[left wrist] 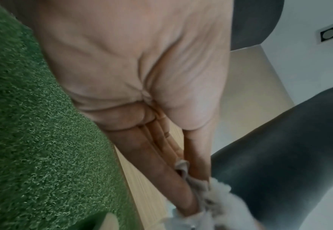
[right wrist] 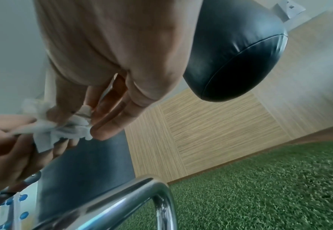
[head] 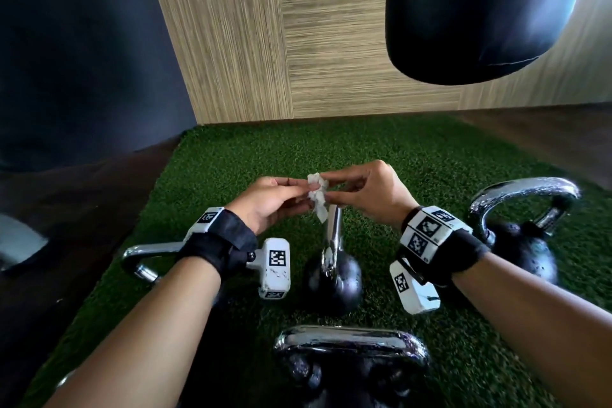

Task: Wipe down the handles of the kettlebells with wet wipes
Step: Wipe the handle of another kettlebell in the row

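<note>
Both hands hold one crumpled white wet wipe [head: 317,192] in the air above the green turf. My left hand [head: 281,199] pinches its left side, and my right hand [head: 351,192] pinches its right side. Right below the wipe stands a small black kettlebell [head: 332,278] with a chrome handle [head: 332,232], untouched. A larger kettlebell [head: 523,252] stands at the right, another one [head: 351,364] lies nearest me, and a chrome handle [head: 145,255] shows under my left wrist. The wipe [right wrist: 63,126] shows between both hands' fingertips in the right wrist view, and the wipe [left wrist: 211,199] shows at my left fingertips.
A black punching bag [head: 477,10] hangs at the upper right, above the turf mat [head: 414,156]. A wood-panel wall [head: 298,43] closes the back. Dark floor [head: 82,202] borders the mat on the left, with a dark wall [head: 82,43] behind it.
</note>
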Available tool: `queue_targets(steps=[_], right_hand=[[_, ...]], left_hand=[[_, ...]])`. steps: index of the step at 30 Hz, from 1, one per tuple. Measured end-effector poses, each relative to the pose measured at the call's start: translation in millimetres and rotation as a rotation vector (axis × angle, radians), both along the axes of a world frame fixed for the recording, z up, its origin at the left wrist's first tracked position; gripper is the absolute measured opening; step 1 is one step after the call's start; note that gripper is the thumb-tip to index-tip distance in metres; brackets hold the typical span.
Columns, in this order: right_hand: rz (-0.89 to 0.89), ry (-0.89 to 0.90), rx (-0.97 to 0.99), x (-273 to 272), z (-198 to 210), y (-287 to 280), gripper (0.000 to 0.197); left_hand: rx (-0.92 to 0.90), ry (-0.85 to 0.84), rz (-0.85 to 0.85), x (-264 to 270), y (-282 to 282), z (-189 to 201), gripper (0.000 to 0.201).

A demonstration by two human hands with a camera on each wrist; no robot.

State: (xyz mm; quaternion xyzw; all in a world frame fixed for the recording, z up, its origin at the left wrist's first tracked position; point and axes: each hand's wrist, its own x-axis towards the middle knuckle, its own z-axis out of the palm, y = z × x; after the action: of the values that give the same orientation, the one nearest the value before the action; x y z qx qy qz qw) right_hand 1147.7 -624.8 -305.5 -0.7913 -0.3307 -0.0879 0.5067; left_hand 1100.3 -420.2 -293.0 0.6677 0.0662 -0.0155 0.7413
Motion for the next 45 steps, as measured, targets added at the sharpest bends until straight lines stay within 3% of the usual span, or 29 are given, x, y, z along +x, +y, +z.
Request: queue_targets(steps=[4, 7, 12, 17, 19, 21, 22, 24, 27, 32, 33, 36, 37, 40, 43, 45], right_hand=[[-0.055, -0.004, 0.028, -1.6, -7.7, 4.8, 0.03], [-0.102, 0.022, 0.058, -0.5, -12.1, 7.5, 0.025], [-0.168, 0.159, 0.129, 8.9, -24.1, 5.9, 0.015], [-0.367, 0.353, 0.144, 31.4, -56.1, -11.5, 0.013], [-0.455, 0.377, 0.033, 36.6, -74.6, -15.2, 0.017], [-0.488, 0.396, -0.061, 38.8, -91.0, -12.7, 0.021], [-0.491, 0.405, -0.08, 39.4, -97.7, -9.8, 0.023], [-0.481, 0.438, -0.103, 39.8, -106.9, -1.3, 0.023], [-0.45, 0.547, -0.056, 38.4, -116.1, 12.1, 0.006], [-0.428, 0.59, -0.048, 41.3, -124.1, 17.0, 0.015], [-0.429, 0.598, -0.048, 42.8, -122.8, 17.8, 0.018], [-0.466, 0.522, -0.028, 48.3, -117.1, 22.4, 0.019], [-0.489, 0.467, 0.001, 49.4, -116.3, 24.0, 0.018], [-0.518, 0.385, 0.119, 50.7, -119.1, 26.3, 0.02], [-0.471, 0.512, 0.121, 54.8, -122.8, 25.0, 0.02], [-0.431, 0.608, 0.172, 58.9, -118.4, 23.4, 0.018]], left_hand=[[0.043, 0.009, -0.005, 2.3, -1.2, -9.1, 0.008], [0.034, 0.049, -0.071, 3.3, 3.3, -12.4, 0.026], [0.081, 0.02, -0.251, 6.2, 7.4, -25.9, 0.022], [0.55, 0.142, -0.26, 14.1, 10.2, -53.1, 0.052], [0.782, 0.184, -0.389, 14.5, 8.3, -72.1, 0.073], [0.986, 0.091, -0.597, 10.6, 0.1, -93.1, 0.107], [1.004, 0.003, -0.693, 10.1, -4.9, -107.4, 0.113], [0.985, -0.002, -0.721, 6.1, -15.6, -131.4, 0.095], [1.03, -0.022, -0.637, 3.0, -22.9, -149.3, 0.069], [0.928, -0.057, -0.48, 0.8, -25.2, -157.2, 0.095], [0.911, -0.04, -0.469, 0.3, -25.1, -159.1, 0.088], [0.939, -0.017, -0.453, -1.4, -27.1, -160.1, 0.035], [0.976, 0.006, -0.454, -1.2, -28.1, -160.8, 0.032], [0.998, 0.06, -0.466, -1.9, -29.8, -159.6, 0.028], [1.014, 0.071, -0.481, 1.8, -28.5, -160.7, 0.063], [1.068, 0.067, -0.515, 4.9, -30.3, -163.1, 0.062]])
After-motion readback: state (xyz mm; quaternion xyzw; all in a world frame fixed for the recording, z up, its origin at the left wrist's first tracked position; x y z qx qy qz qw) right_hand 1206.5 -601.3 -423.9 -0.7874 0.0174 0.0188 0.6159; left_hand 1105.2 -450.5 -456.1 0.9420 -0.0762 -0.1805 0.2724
